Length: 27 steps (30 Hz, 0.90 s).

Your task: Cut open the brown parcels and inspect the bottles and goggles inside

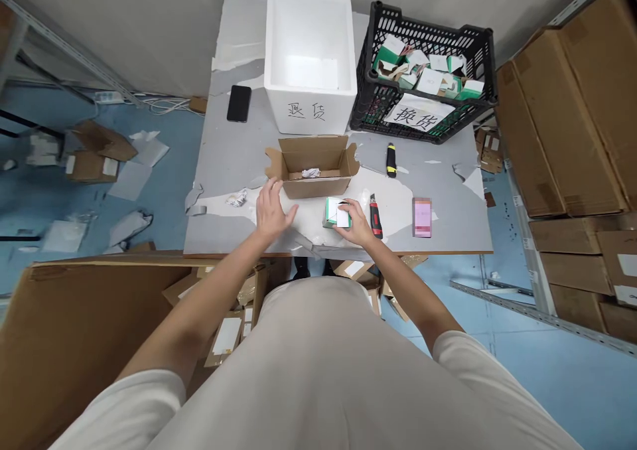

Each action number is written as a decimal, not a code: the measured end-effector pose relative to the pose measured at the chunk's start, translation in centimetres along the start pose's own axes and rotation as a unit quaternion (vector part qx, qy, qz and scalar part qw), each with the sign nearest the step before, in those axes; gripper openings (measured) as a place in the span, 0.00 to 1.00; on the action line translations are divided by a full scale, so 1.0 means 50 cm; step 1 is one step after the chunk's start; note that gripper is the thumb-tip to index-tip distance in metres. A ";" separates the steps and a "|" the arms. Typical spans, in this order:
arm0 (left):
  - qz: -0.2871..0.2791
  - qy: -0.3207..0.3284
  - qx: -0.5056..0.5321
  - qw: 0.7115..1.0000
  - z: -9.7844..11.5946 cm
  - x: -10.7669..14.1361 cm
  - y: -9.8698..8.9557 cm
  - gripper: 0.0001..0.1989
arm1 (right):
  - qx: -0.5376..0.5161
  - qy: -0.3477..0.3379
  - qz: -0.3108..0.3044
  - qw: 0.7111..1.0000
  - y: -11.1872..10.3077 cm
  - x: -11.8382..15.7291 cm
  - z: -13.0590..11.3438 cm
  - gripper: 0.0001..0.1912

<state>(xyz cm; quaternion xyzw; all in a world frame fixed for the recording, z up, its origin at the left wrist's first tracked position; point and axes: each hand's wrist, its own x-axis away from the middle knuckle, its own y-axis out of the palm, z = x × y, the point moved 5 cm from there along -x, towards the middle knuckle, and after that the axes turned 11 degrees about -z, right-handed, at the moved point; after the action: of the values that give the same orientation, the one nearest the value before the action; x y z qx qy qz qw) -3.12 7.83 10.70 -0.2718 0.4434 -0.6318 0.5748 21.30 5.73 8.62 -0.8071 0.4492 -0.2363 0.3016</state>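
My right hand (356, 223) grips a small green and white box (332, 212) near the table's front edge. Nothing is in my left hand (271, 212), whose fingers are apart beside the front left corner of an open cardboard box (318, 187). Inside that cardboard box lies a crumpled piece of paper (311, 172). Another crumpled piece (237, 198) rests left of my left hand. A red and black cutter (375, 218) lies just right of my right hand, and a yellow and black cutter (391, 160) is farther back.
A white foam box (309, 111) and a black crate (365, 105) of small green and white boxes stand at the back. A black phone (239, 103) lies left, a pink-screened phone (422, 218) right. A large carton (99, 324) stands at lower left.
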 end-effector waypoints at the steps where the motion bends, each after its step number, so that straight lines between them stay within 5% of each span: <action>1: -0.001 0.016 0.015 1.000 0.031 0.008 0.004 0.32 | -0.010 0.003 0.001 1.000 -0.002 0.002 -0.003 0.25; 4: -0.110 0.103 0.092 0.984 0.133 0.009 0.052 0.31 | -0.056 0.025 0.014 0.998 -0.004 0.014 -0.008 0.26; 8: -0.155 0.062 0.145 0.975 0.192 -0.032 0.110 0.32 | -0.086 0.096 0.074 0.989 -0.016 0.035 -0.007 0.26; 13: -0.133 0.006 0.151 0.980 0.179 -0.054 0.122 0.19 | 0.089 0.103 0.085 0.987 -0.053 0.034 -0.028 0.19; 20: -0.121 0.025 0.193 0.973 0.146 -0.023 0.121 0.23 | 0.285 0.000 -0.125 0.950 -0.080 -0.036 -0.064 0.14; 23: -0.159 0.031 0.258 0.952 0.133 -0.012 0.137 0.29 | 0.279 -0.057 -0.164 0.944 -0.095 -0.052 -0.065 0.21; 27: -0.198 0.045 0.295 0.934 0.130 -0.010 0.148 0.53 | 0.250 -0.099 -0.198 0.942 -0.105 -0.062 -0.057 0.28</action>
<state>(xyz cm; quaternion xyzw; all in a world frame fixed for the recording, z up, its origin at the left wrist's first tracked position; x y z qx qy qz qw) 6.12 7.12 7.32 -0.1434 0.2001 -0.8468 0.4716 20.99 9.81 13.95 -0.7978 0.1743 -0.3145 0.4839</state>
